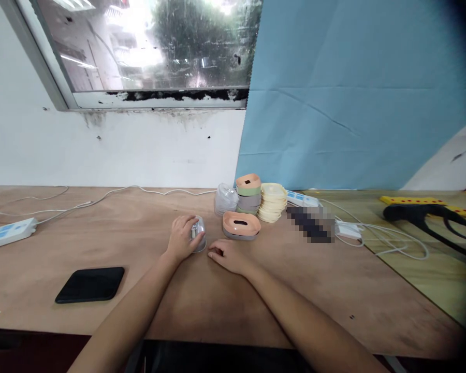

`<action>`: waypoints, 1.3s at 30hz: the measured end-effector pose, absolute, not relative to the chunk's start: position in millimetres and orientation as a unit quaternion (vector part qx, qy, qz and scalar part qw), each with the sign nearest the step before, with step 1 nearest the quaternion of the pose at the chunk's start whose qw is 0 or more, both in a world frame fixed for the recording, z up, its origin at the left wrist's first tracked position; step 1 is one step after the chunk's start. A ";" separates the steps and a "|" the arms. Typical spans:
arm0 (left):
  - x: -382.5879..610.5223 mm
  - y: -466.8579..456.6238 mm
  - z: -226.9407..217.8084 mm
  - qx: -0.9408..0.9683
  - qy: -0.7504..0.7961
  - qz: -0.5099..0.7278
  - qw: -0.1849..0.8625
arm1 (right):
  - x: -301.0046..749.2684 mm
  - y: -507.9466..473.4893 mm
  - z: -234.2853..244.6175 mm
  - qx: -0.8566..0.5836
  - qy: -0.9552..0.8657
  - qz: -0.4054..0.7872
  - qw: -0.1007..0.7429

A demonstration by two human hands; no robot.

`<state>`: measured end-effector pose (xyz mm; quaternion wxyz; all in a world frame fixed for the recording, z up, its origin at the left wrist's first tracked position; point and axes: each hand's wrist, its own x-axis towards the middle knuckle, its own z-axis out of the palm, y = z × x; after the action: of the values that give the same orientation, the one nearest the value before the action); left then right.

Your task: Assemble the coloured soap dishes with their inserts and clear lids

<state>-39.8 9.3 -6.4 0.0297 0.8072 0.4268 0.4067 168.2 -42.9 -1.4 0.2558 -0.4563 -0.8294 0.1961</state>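
Observation:
My left hand (181, 237) is wrapped around a small clear plastic container (199, 234) that stands on the wooden table (147, 305). My right hand (227, 255) lies on the table just right of it, fingers curled in, with its fingertips close to the container's base; nothing shows in it. Just beyond my right hand sits an orange lid on a grey tray (241, 226). Behind that are a stack of coloured trays (249, 194), a stack of pale yellow lids (272, 202) and a clear plastic cup (225, 199).
A black phone (90, 284) lies at the front left. A white power strip (8, 232) with cables sits at the left edge, another power strip (303, 198) and a white charger (348, 229) at the right. A black chair (431, 220) stands beyond the table's right edge.

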 end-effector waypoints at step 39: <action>-56.0 18.6 0.5 0.739 0.450 0.497 0.065 | 184.6 -34.6 -10.4 -0.473 -0.807 0.219 0.278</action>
<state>-56.0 18.6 0.5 0.0655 0.7388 0.4501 0.4973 184.6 -34.6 -10.4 0.2783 -0.4732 -0.8066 0.2192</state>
